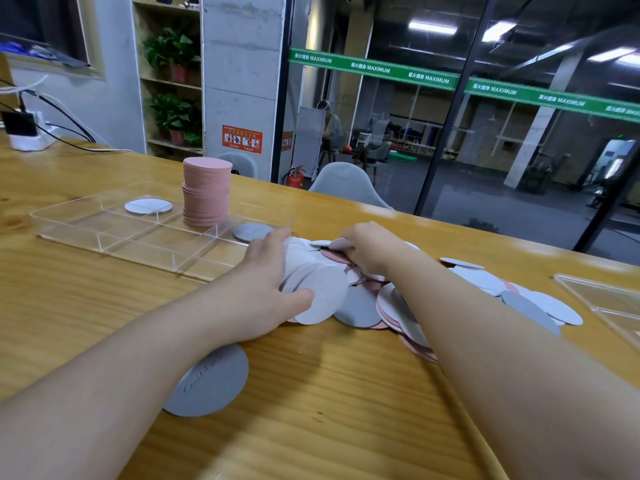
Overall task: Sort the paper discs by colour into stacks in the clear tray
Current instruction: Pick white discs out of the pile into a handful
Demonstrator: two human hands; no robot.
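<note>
While the left hand (273, 271) grips a bunch of white discs (317, 292) and the right hand (370, 247) curls its fingers into the messy pile (450, 299), both arms reach forward over the table (311, 410). In the clear tray (104, 233), only the pink stack (206, 192) stands tall; most white and grey discs still need sorting.

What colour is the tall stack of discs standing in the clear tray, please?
Pink; the tall stack shows clearly in the head view.
</note>
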